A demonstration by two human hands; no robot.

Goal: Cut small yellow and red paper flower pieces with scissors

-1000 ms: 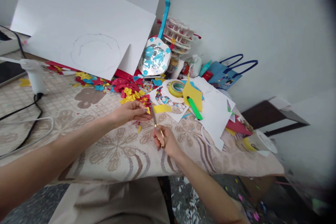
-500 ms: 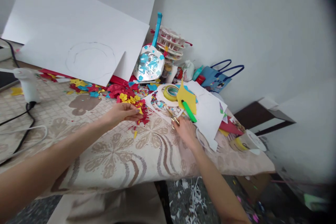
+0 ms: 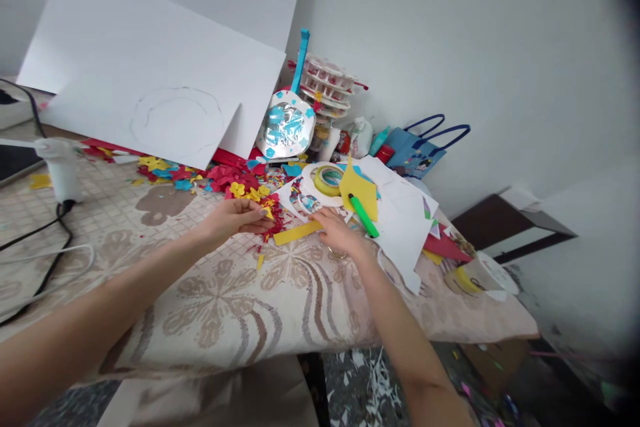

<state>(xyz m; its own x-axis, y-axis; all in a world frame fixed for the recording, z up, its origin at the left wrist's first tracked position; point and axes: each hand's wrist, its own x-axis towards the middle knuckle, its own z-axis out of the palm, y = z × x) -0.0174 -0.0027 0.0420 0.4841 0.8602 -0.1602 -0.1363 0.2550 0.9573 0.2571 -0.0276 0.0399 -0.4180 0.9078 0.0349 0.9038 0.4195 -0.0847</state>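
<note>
My left hand [image 3: 239, 217] rests on the patterned tablecloth [image 3: 220, 293], its fingertips pinched on a small yellow paper piece [image 3: 269, 213] beside a heap of red and yellow paper scraps [image 3: 250, 188]. My right hand [image 3: 339, 231] lies just to the right. Its fingers grip the right end of a yellow paper strip [image 3: 296, 233] that lies flat between both hands. A thin metal loop [image 3: 336, 254], probably a scissors handle, peeks out under the right palm.
A green marker [image 3: 364, 215] lies on a yellow sheet [image 3: 361, 189] beside a tape roll [image 3: 327, 180] and white papers [image 3: 403, 217]. Behind are white boards [image 3: 150, 80], a foil plate [image 3: 289, 125], stacked trays [image 3: 327, 83] and a blue bag [image 3: 417, 150]. At the left stands a glue gun [image 3: 61, 163] with cables.
My right hand moved the scissors from the yellow strip to the table by the papers. It now holds the strip flat on the cloth. The left hand kept its small yellow piece.
</note>
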